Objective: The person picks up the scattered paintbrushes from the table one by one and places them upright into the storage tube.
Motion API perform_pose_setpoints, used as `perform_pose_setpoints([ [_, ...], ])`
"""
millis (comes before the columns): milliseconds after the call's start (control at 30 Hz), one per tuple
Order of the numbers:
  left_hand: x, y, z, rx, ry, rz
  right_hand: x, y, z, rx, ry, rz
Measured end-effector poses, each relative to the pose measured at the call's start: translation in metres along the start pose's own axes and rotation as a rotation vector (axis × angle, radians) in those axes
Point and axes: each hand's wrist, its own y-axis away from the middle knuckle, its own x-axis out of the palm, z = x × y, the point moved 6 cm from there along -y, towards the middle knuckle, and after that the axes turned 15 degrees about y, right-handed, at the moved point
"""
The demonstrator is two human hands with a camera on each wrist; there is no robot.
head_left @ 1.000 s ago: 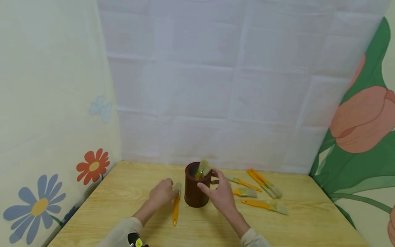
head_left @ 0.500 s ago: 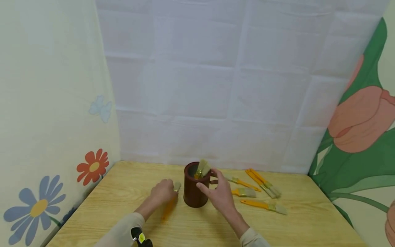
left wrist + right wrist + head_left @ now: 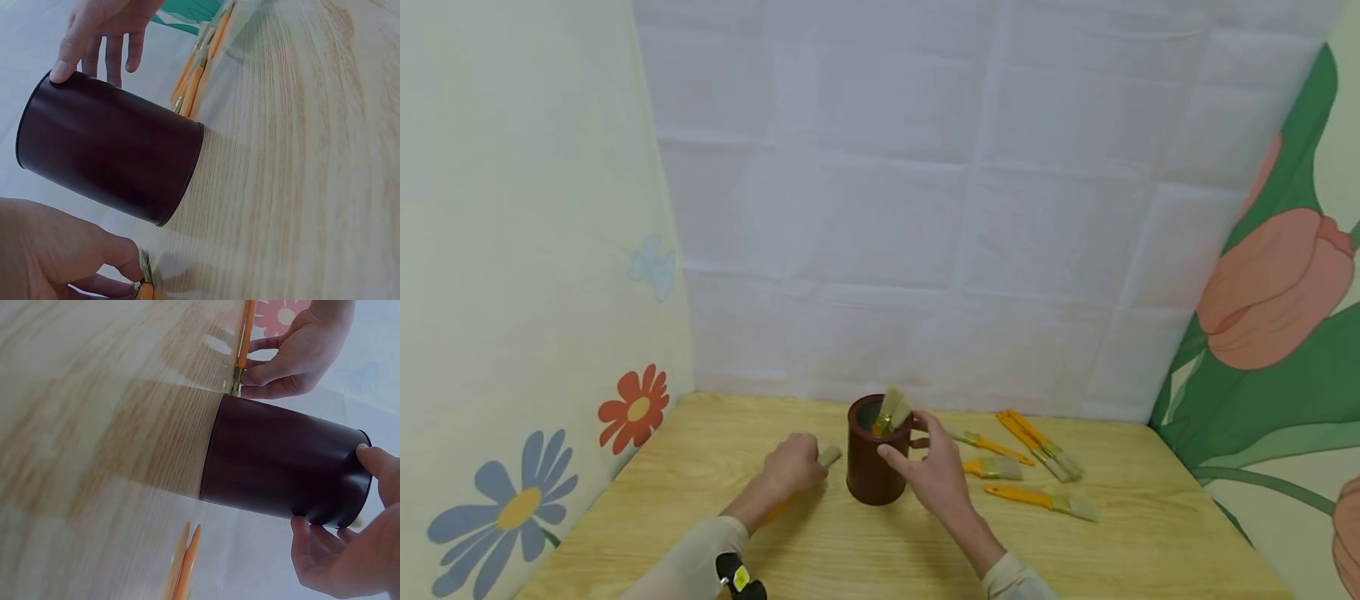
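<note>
A dark red-brown mug [image 3: 874, 475] stands upright on the table. My right hand [image 3: 937, 479] holds it, thumb near the rim and fingers at the handle side. Bristles of a paintbrush [image 3: 892, 410] stick up out of the mug; the rest of that brush is inside. Left of the mug, my left hand [image 3: 792, 465] pinches another paintbrush [image 3: 246, 331] around its metal band, low over the tabletop. Its pale bristles [image 3: 830, 456] point toward the mug without touching it. Most of its orange handle is hidden under the hand in the head view.
Several orange-handled paintbrushes lie right of the mug, among them a front one [image 3: 1041, 498] and a crossed pair [image 3: 1041, 446] behind. The wood-grain table [image 3: 895, 558] ends at a white cloth backdrop [image 3: 880, 208]. Flower-printed cloths hang at both sides.
The brush by my left hand has turned, its handle end swinging left beneath the hand and its bristles now angling right. My right hand and the mug have stayed almost still.
</note>
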Motion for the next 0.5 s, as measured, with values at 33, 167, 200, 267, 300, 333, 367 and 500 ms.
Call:
perform_pose_setpoints([
  [33,0.0005,-0.0005,0.0007,0.000,-0.002,0.002,0.0002,-0.0005,-0.0002,0.002,0.000,0.001],
  [167,0.0018,0.0005,-0.0007,0.023,-0.014,0.012,0.0009,-0.0012,-0.0014,0.006,-0.002,0.002],
  [200,0.0016,0.0012,-0.0019,0.034,-0.018,0.012,0.0010,-0.0011,-0.0017,0.006,-0.004,0.001],
  [267,0.0024,0.0020,-0.0028,0.052,-0.021,0.013,0.0011,-0.0010,-0.0020,0.003,-0.007,0.001],
  [300,0.0028,0.0020,-0.0029,0.063,-0.025,0.010,0.0011,-0.0009,-0.0020,0.002,-0.009,0.001],
  [333,0.0025,0.0024,-0.0031,0.070,-0.027,0.005,0.0011,-0.0008,-0.0020,0.001,-0.010,0.001],
  [367,0.0024,0.0020,-0.0028,0.072,-0.024,0.003,0.0012,-0.0009,-0.0020,0.000,-0.012,0.002],
  [500,-0.0033,0.0008,-0.0017,0.091,-0.003,-0.009,0.0017,-0.0013,-0.0022,-0.001,-0.009,0.006],
])
